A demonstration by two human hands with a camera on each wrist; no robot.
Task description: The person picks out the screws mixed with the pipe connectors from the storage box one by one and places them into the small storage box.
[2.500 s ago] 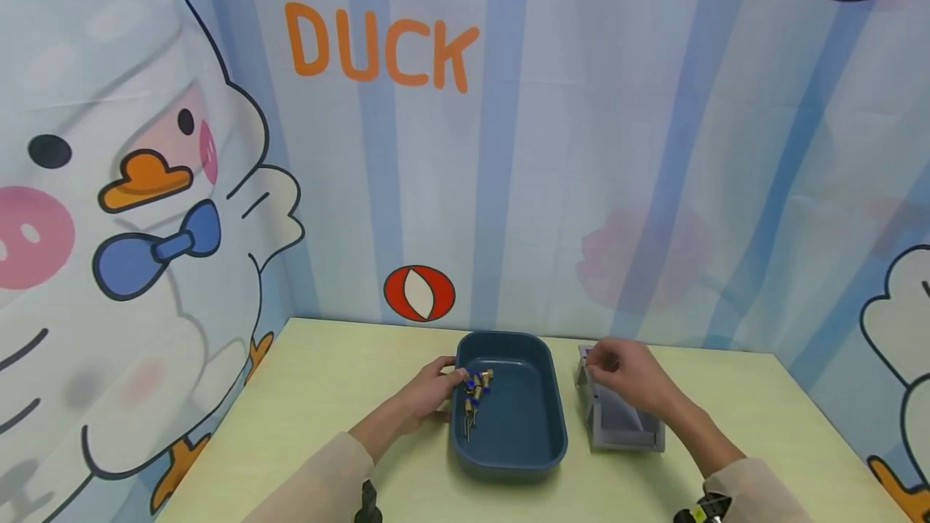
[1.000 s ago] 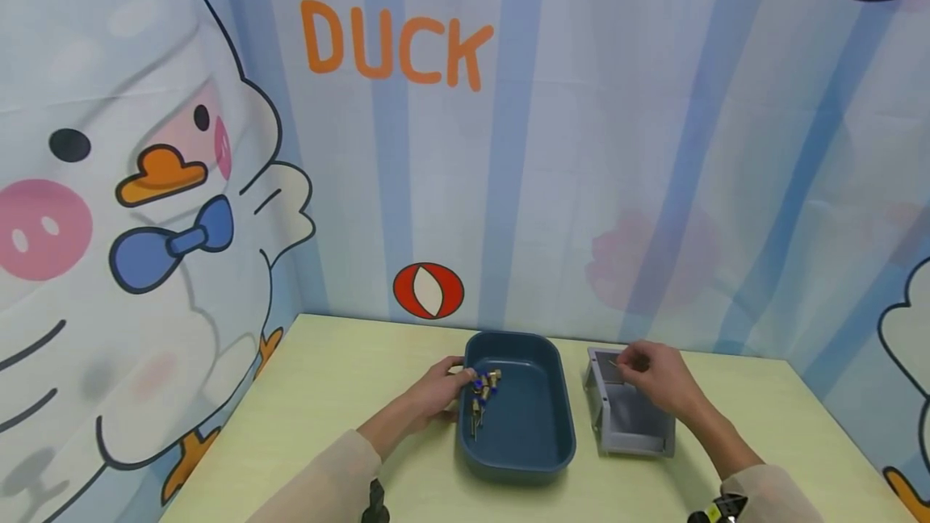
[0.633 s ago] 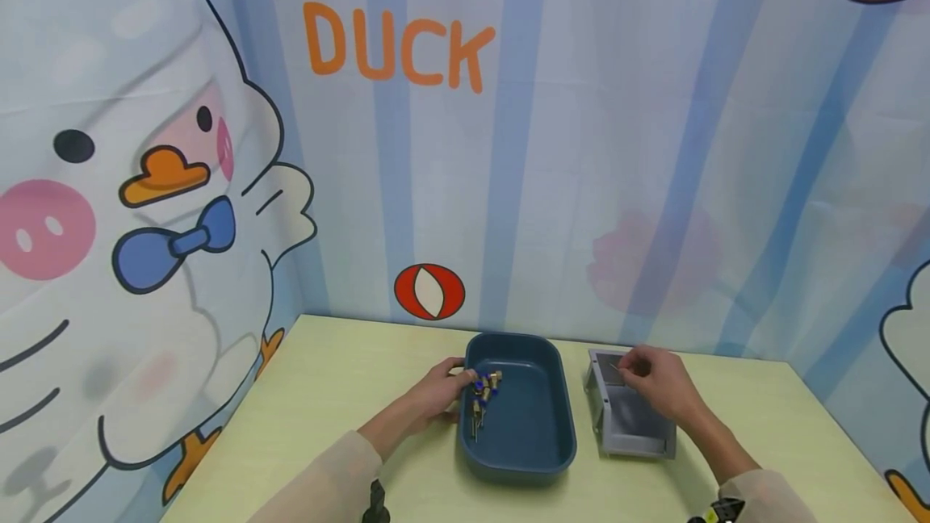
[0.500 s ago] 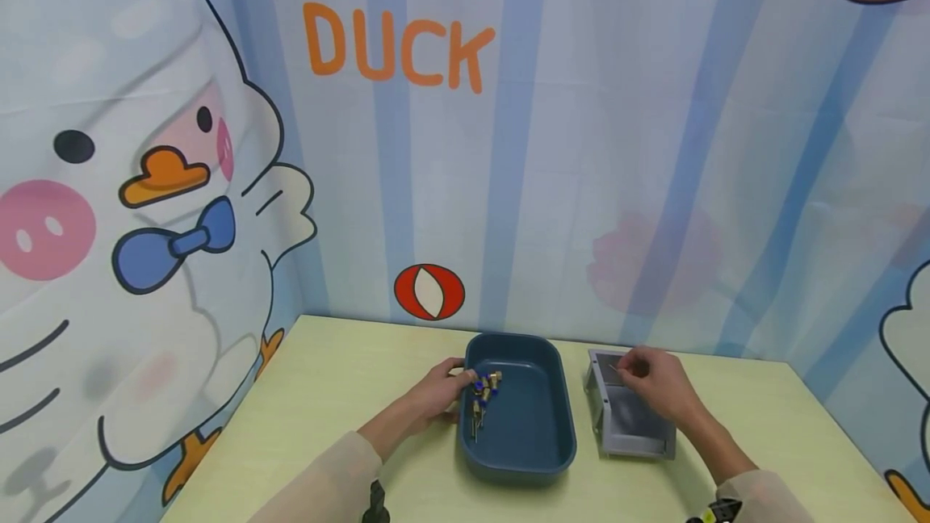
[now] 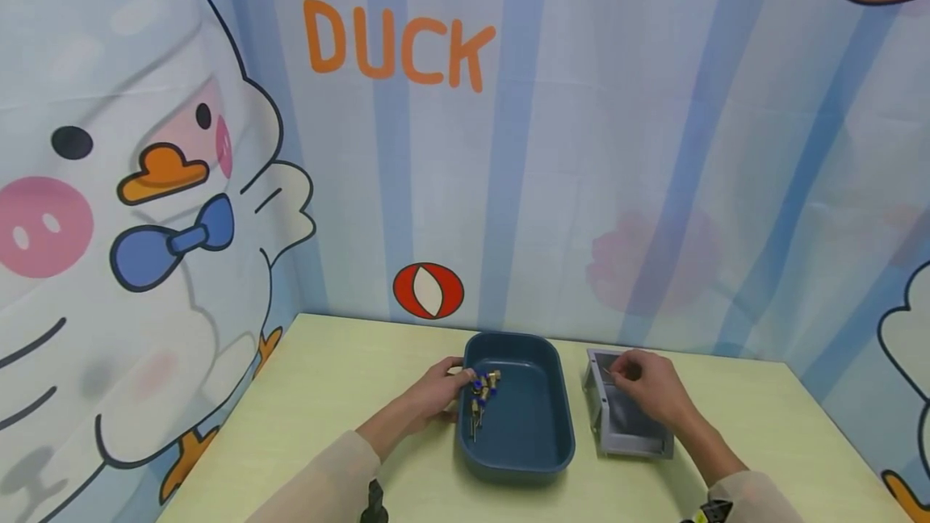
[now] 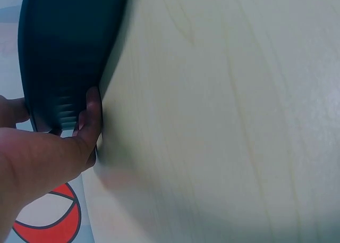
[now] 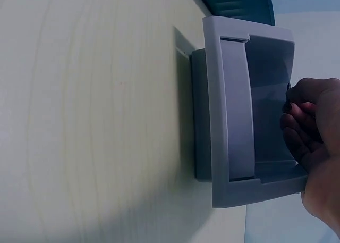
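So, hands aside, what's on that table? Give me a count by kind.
Dark blue tray: 1
Grey plastic bin: 1
Cluster of small brass-coloured and blue pieces: 1, lying in the tray, too overlapped to count singly
Total: 3, taking the cluster as one. What the right fingers pinch is too small to tell, so left out.

a curtained booth — cartoon duck cloth (image 5: pixel 567 144) behind and beside a pale table (image 5: pixel 341 361).

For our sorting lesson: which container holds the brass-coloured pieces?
The dark blue tray, gripped by the left hand: the pieces lie along its left side; the grey box shows none.
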